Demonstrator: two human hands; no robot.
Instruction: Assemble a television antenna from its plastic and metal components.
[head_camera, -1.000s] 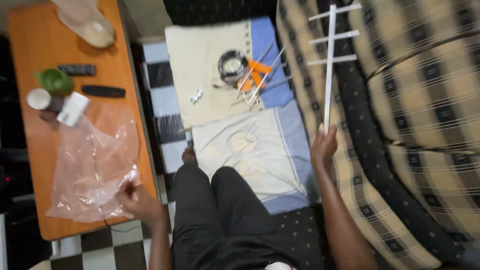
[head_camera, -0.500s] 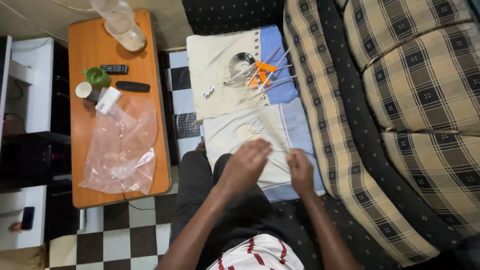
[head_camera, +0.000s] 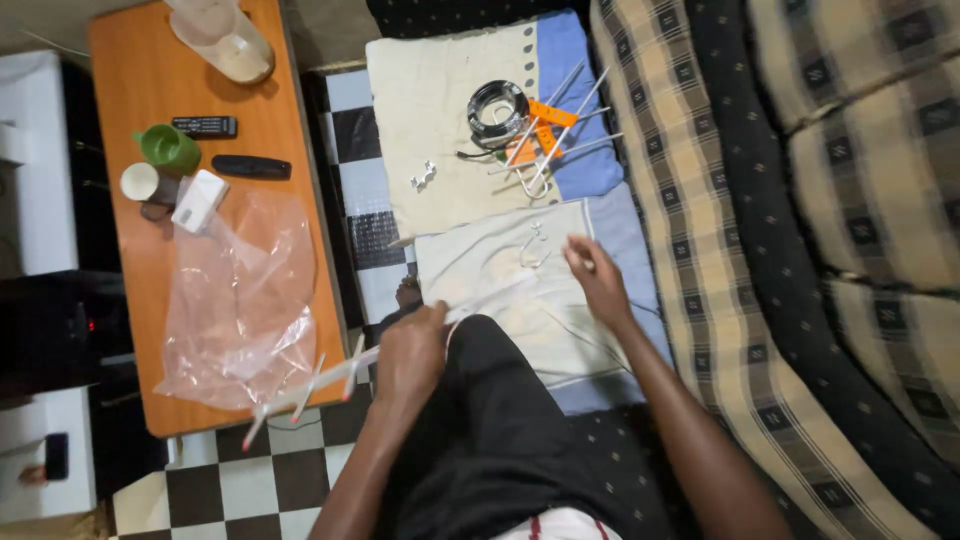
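I see the white antenna boom (head_camera: 330, 380) in my left hand (head_camera: 412, 355), fingers wrapped around its near end; it sticks out leftward over the edge of the orange tabletop (head_camera: 150, 100), carrying a few short cross rods. My right hand (head_camera: 598, 280) reaches forward over the pale cloth (head_camera: 480, 270) on the floor, fingers pinching a small part I cannot make out, just beside some little metal clips (head_camera: 533, 245). Farther off, on the cream cushion (head_camera: 440, 120), lie loose rods (head_camera: 550, 135), orange pieces (head_camera: 545, 125), a cable coil (head_camera: 497, 103) and a small bracket (head_camera: 423, 177). Judging by that pile, assembly looks only partly done: few rods mounted, many waiting. An empty plastic bag (head_camera: 240, 300) lies on the tabletop.
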